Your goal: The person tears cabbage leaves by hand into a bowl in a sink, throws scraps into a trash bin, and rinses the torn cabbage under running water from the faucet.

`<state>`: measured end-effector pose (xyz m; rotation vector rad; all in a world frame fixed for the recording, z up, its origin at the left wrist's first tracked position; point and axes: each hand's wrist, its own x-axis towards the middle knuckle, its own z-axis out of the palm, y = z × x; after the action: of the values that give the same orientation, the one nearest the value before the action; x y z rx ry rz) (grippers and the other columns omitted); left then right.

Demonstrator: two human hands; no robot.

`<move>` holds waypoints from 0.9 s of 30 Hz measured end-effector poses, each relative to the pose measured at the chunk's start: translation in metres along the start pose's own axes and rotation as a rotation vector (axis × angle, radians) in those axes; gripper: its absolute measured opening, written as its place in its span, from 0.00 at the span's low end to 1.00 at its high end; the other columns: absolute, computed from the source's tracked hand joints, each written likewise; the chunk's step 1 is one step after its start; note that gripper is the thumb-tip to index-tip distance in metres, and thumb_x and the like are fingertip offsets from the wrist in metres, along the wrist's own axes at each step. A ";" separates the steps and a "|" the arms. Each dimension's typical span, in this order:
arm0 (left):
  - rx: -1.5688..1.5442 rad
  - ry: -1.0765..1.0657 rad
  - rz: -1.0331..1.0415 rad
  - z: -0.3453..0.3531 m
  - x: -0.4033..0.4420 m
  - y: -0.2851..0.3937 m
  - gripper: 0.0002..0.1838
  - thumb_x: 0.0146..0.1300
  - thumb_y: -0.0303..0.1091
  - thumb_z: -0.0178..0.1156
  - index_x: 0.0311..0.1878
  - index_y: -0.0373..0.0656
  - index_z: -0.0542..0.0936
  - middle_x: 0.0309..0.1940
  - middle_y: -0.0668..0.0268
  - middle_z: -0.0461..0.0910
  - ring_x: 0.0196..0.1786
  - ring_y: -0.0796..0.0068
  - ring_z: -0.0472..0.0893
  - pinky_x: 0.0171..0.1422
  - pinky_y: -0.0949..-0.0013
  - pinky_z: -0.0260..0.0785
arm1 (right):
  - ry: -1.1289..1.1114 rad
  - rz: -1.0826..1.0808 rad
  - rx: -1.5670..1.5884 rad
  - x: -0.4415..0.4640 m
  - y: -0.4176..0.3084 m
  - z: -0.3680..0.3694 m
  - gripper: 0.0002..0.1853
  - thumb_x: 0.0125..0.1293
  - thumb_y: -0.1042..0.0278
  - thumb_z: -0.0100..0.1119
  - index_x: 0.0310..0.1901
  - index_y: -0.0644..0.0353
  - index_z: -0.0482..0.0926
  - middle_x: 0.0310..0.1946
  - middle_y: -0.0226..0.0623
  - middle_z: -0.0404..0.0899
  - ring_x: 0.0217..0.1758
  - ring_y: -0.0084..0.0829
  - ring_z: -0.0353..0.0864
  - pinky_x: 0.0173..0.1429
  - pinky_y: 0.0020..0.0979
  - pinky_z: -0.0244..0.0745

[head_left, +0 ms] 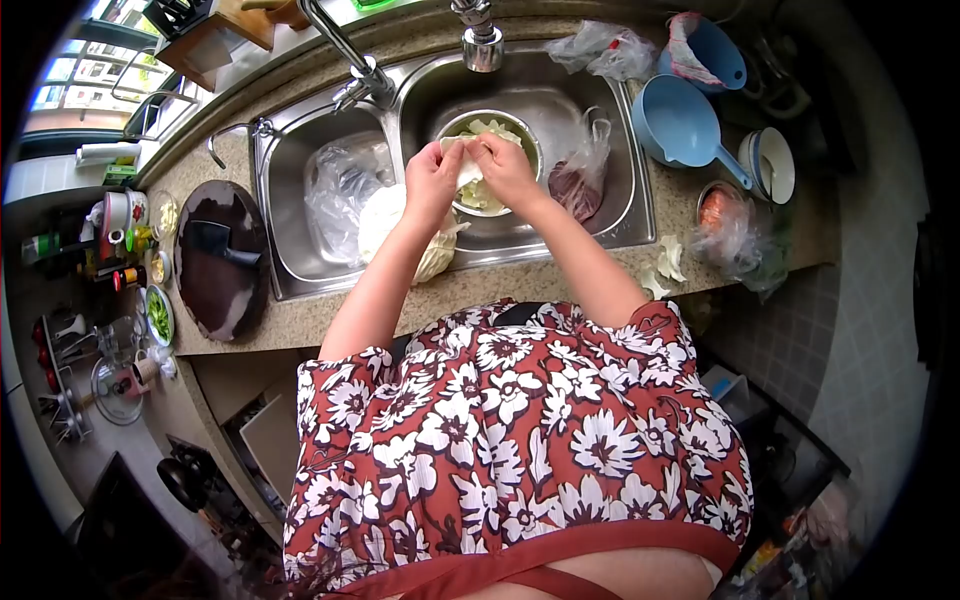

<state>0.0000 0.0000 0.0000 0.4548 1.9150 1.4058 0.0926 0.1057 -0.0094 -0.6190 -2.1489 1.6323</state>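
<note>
Over a round metal bowl (pixel 539 158) in the right sink basin, my left hand (pixel 432 180) and my right hand (pixel 505 168) meet, fingers closed on a pale cabbage leaf (pixel 467 168). Torn cabbage pieces (pixel 493 129) lie in the bowl beneath. Beside my left forearm, a cabbage head (pixel 382 220) rests by the divider and front edge of the sink, partly hidden by that arm. To the right of the bowl sits a clear plastic bag (pixel 580 180) with dark red contents.
A faucet (pixel 365 80) rises behind the divider. Crumpled clear plastic (pixel 340 195) fills part of the left basin. Farther left, a cleaver (pixel 225 242) lies on a round dark chopping board (pixel 205 295). A blue strainer (pixel 680 120) and cabbage scraps (pixel 668 262) are on the right counter.
</note>
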 end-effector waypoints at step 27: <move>0.161 -0.232 -0.123 0.012 -0.010 0.021 0.16 0.59 0.38 0.66 0.46 0.37 0.78 0.28 0.70 0.78 0.24 0.85 0.73 0.26 0.79 0.63 | 0.182 0.406 0.984 -0.001 0.021 -0.007 0.08 0.69 0.65 0.52 0.45 0.59 0.73 0.40 0.34 0.77 0.43 0.27 0.77 0.49 0.29 0.74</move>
<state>0.0129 0.0089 0.0209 0.5416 1.8387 1.0755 0.0999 0.1162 -0.0282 -0.8293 -0.8981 2.4143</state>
